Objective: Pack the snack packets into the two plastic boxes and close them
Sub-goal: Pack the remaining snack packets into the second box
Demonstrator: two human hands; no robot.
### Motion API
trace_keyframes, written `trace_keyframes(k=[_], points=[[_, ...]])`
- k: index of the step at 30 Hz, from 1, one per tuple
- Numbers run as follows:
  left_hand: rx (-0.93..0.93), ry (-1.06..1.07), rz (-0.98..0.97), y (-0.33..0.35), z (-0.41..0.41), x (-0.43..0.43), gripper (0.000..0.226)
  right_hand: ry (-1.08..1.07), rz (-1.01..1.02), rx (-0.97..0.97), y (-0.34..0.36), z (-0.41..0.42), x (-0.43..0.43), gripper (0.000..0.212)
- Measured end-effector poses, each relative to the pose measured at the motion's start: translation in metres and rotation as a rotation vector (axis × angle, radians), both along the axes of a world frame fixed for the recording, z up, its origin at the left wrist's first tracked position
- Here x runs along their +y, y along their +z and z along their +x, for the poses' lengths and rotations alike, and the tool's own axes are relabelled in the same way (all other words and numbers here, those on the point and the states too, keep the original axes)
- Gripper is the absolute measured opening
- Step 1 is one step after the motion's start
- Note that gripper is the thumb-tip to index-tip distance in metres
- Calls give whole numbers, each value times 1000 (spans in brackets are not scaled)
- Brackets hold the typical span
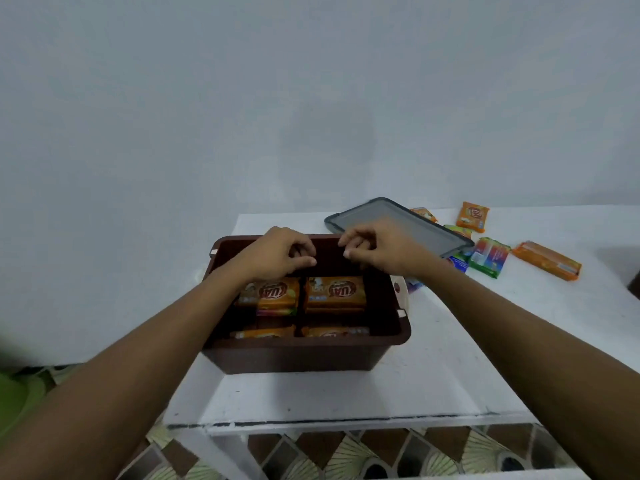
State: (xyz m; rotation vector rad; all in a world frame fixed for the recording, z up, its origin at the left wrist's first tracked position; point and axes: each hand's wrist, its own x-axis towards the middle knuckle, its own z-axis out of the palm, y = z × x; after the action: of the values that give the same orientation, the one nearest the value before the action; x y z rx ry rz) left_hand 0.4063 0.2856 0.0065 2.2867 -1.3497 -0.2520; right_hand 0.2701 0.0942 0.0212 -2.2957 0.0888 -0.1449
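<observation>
A brown plastic box (304, 355) stands open on the white table (346, 403). Several orange snack packets lie inside it, two at the back (335, 294) (273, 296) and more along the front wall. My left hand (277, 252) and my right hand (377, 247) hover side by side over the back of the box, fingers loosely curled, with nothing visible in either. Behind my right hand lies a grey lid (398, 220). What sits under it is hidden.
Loose packets lie on the table to the right: an orange one (472, 216) near the wall, a long orange one (547, 260), and a multicoloured one (490, 257) beside the lid. The table's front edge is near me, with tiled floor below. A green object (17, 400) is at far left.
</observation>
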Motion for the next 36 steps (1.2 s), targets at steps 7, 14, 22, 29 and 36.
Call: trace_keyframes(k=[7,14,22,29,36], points=[[37,-15,-140,25,-38,-78,10,-289,232,80,-21,-85,-117,11],[-41,-129,-87,31,-111,-195,20,-504,-297,169,-76,-152,-251,3],[18,-83,25,-28,-170,-296,26,-547,-531,275,-133,-195,-313,58],[55,72,101,-89,-202,-356,59,-767,-483,51,-142,-202,-322,49],[-180,225,144,-110,-198,-388,61,-742,-345,-100,-144,-203,-328,40]])
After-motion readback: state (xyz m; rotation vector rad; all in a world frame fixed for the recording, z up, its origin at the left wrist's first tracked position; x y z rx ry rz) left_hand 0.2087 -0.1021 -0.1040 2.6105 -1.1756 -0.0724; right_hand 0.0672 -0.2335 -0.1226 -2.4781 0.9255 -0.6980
